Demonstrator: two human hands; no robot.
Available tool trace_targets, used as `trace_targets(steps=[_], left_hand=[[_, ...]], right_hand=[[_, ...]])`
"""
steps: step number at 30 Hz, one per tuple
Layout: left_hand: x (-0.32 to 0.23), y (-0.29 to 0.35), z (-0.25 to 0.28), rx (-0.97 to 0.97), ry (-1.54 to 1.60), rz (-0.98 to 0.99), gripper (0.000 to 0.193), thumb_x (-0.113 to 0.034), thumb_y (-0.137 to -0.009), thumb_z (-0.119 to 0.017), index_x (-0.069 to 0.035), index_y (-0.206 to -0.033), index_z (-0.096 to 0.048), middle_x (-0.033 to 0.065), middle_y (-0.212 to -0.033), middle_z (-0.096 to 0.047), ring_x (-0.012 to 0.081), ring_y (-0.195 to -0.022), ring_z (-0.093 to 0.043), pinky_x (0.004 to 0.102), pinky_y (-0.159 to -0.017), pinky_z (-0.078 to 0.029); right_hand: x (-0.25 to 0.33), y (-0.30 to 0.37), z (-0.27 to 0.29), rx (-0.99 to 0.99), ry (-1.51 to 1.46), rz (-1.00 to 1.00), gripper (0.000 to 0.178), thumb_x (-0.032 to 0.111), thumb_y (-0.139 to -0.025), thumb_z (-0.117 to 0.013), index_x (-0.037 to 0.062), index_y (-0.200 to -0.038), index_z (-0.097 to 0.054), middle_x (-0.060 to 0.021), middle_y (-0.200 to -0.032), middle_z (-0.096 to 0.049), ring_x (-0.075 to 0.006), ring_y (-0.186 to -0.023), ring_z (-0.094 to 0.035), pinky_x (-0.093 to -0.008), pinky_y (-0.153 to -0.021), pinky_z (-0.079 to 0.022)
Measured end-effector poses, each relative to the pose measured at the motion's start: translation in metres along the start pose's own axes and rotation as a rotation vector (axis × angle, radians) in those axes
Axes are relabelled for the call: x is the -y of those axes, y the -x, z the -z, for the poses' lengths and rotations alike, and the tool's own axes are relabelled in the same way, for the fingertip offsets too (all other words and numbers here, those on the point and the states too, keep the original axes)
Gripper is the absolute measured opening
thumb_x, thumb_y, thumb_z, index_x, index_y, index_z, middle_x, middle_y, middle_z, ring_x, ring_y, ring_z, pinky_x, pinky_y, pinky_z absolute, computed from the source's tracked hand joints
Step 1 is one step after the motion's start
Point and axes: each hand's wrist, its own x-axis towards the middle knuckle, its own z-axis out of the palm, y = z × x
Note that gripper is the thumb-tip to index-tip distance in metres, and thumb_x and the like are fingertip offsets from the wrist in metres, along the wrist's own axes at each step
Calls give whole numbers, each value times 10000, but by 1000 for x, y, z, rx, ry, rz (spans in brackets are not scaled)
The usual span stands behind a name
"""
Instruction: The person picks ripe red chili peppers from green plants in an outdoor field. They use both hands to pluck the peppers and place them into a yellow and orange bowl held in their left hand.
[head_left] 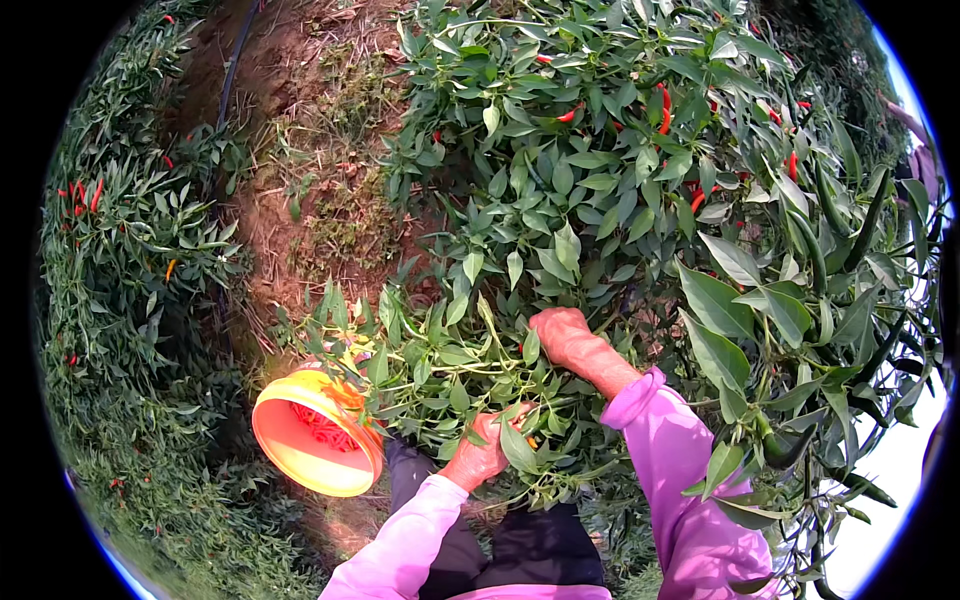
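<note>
My left hand (478, 455) reaches into a leafy chili plant (455, 370), its fingers curled and partly covered by leaves. Close beside those fingers is a small orange chili (532, 443). Farther up and to the right, my right hand (568, 338) is bent inward among the foliage with closed fingers; leaves hide the fingertips. What either hand grips is hidden. To the left of the plant, a yellow-orange bucket (268, 440) tilts toward me, with red chilies (325, 428) inside. Some branches hang over its rim.
Dense chili bushes with red chilies (665, 110) rise ahead and to the right. Large leaves and dark green chilies (808, 250) hang near on the right. A reddish soil path (290, 200) with dry straw runs along a dark hose (236, 60). Another chili row (130, 300) lines the left.
</note>
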Motion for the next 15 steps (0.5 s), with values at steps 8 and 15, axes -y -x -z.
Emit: trace_targets(steps=[8, 15], left_hand=[[-46, 9, -7, -234, -245, -217, 278, -62, -757, -641, -29, -1029, -595, 104, -789, -640, 197, -667, -634, 282, -611, -492], [-90, 25, 20, -417, 234, -53, 237, -206, -914, -518, 21, -897, -581, 28, -680, -569, 78, -559, -531, 219, -518, -424]], right_hand=[[2, 0, -5, -77, -126, -34, 198, 228, -741, -572, 93, -841, -677, -113, -888, -658, -285, -827, -638, -377, -695, -510], [-12, 15, -14, -313, -192, 34, 190, 210, -755, -548, 86, -898, -560, -167, -748, -613, -361, -756, -606, -453, -642, -466]])
